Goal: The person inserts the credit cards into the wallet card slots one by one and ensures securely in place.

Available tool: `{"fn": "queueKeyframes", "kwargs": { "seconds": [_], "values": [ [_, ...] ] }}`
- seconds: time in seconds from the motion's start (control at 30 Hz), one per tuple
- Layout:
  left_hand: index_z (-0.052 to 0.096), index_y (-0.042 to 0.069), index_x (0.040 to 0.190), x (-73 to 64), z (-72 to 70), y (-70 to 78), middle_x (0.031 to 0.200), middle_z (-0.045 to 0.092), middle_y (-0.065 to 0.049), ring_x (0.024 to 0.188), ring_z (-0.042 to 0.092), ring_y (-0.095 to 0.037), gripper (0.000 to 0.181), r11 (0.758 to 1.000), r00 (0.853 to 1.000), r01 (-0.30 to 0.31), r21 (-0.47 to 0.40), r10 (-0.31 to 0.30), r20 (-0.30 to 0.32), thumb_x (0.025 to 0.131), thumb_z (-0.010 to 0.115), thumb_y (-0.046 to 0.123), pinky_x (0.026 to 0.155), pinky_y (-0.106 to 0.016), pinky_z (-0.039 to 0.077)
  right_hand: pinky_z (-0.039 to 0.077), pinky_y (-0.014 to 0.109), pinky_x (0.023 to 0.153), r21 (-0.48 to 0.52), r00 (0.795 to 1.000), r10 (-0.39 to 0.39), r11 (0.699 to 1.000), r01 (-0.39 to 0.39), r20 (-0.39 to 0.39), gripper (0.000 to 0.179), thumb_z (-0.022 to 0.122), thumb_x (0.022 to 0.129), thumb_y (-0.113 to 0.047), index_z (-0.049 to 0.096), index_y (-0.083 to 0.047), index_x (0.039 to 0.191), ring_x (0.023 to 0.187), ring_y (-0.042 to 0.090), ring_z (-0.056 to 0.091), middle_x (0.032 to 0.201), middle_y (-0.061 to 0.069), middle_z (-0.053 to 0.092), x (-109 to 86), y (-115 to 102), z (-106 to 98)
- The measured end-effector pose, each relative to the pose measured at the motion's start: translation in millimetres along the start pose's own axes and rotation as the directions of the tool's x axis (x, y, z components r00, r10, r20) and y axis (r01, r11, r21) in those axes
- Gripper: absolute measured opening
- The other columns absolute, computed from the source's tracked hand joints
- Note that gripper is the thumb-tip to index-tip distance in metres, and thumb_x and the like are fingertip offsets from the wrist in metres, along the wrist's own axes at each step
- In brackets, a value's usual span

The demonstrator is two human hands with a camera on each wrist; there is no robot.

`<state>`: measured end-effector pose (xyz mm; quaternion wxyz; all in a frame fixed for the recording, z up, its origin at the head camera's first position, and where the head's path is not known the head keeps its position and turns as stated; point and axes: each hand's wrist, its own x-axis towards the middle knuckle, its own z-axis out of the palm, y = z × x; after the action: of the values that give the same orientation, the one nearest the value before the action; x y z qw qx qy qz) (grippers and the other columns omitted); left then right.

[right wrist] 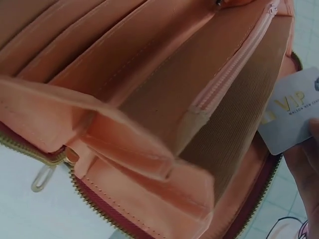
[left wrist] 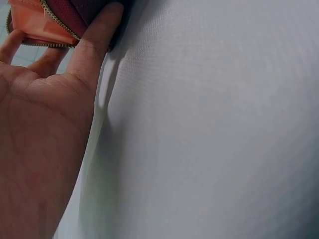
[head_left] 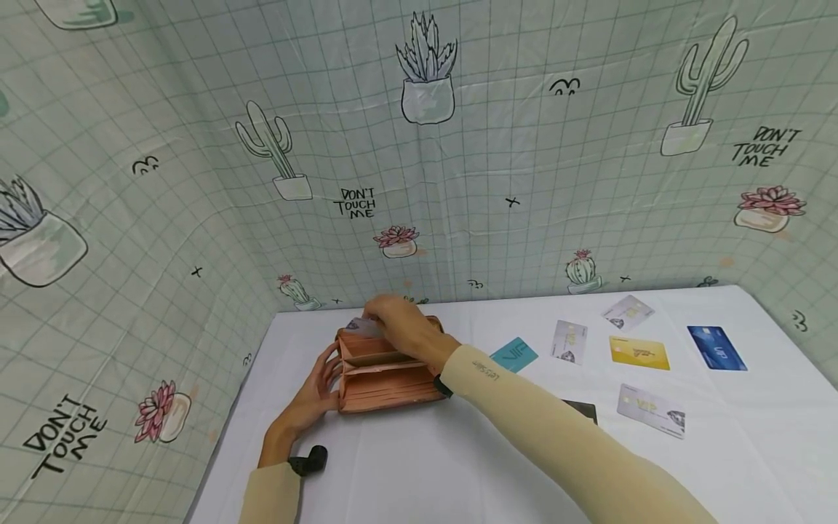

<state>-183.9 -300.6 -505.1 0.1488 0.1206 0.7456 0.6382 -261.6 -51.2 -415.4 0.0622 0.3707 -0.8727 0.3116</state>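
An unzipped orange-lined wallet (head_left: 393,397) with a dark red outside lies spread on the white table. My left hand (head_left: 310,397) holds its left edge, the thumb and fingers on either side in the left wrist view. At the back of the wallet, my right hand (head_left: 406,327) pinches a silver VIP card (right wrist: 291,112). That card overlaps the rear inner panel in the right wrist view; whether its lower edge sits in a slot I cannot tell. Slots and a zipped divider (right wrist: 234,69) show inside the wallet.
Right of the wallet lie a teal card (head_left: 515,354), a yellow card (head_left: 639,353), a blue card (head_left: 716,348) and several silver cards (head_left: 652,410). My right sleeve partly hides a black item (head_left: 583,410). A patterned cloth (head_left: 484,160) hangs behind the table.
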Motion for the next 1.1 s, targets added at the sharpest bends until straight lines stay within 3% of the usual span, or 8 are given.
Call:
{"fn": "queueKeyframes", "kwargs": {
  "seconds": [0.17, 0.4, 0.63, 0.8, 1.1],
  "values": [
    [0.001, 0.013, 0.170, -0.8, 1.0, 1.2, 0.174, 0.012, -0.024, 0.158, 0.012, -0.042, 0.114, 1.000, 1.000, 0.004, 0.005, -0.004, 0.003, 0.081, 0.068, -0.008, 0.113, -0.033, 0.039, 0.058, 0.035, 0.093, -0.096, 0.999, -0.015, 0.995, 0.019, 0.047, 0.022, 0.061, 0.104, -0.001, 0.078, -0.008, 0.117, 0.110, 0.023, 0.071, 0.116, 0.008, 0.074, 4.3, -6.0, 3.8],
    [0.000, 0.013, 0.170, -0.3, 1.9, 0.0, 0.174, 0.009, -0.025, 0.159, 0.010, -0.044, 0.113, 1.000, 1.000, 0.008, -0.009, -0.008, -0.001, 0.082, 0.067, -0.010, 0.104, -0.019, 0.042, 0.057, 0.033, 0.097, -0.208, 0.992, 0.027, 0.978, -0.001, 0.124, 0.034, 0.065, 0.101, 0.003, 0.075, -0.011, 0.129, 0.116, 0.022, 0.071, 0.127, 0.007, 0.071, 8.3, -14.4, 6.9],
    [0.001, 0.012, 0.170, 0.4, 1.2, -0.2, 0.174, 0.010, -0.026, 0.159, 0.010, -0.045, 0.113, 1.000, 1.000, 0.001, -0.005, -0.001, 0.001, 0.083, 0.068, -0.007, 0.103, -0.018, 0.042, 0.057, 0.033, 0.097, -0.304, 0.982, 0.042, 0.952, 0.017, 0.184, 0.041, 0.071, 0.097, 0.002, 0.075, -0.016, 0.133, 0.118, 0.021, 0.069, 0.129, 0.006, 0.069, 13.0, -16.8, 11.4],
    [0.001, 0.013, 0.170, 1.2, 1.4, 0.2, 0.174, 0.011, -0.025, 0.159, 0.011, -0.044, 0.114, 1.000, 1.000, -0.001, 0.007, 0.001, 0.011, 0.081, 0.067, -0.010, 0.109, -0.029, 0.040, 0.058, 0.032, 0.093, -0.350, 0.975, 0.033, 0.935, 0.048, 0.221, 0.042, 0.076, 0.094, -0.002, 0.076, -0.018, 0.132, 0.114, 0.020, 0.069, 0.124, 0.005, 0.068, 15.7, -18.7, 12.6],
    [-0.001, 0.011, 0.170, 1.0, -0.1, -1.3, 0.174, 0.010, -0.026, 0.158, 0.011, -0.045, 0.114, 1.000, 1.000, -0.007, 0.021, 0.007, 0.014, 0.080, 0.067, -0.009, 0.115, -0.046, 0.037, 0.058, 0.030, 0.092, -0.348, 0.962, 0.040, 0.935, 0.059, 0.269, 0.049, 0.069, 0.098, 0.000, 0.069, -0.019, 0.143, 0.114, 0.021, 0.070, 0.129, 0.006, 0.066, 16.3, -16.4, 10.8]
  ]
}}
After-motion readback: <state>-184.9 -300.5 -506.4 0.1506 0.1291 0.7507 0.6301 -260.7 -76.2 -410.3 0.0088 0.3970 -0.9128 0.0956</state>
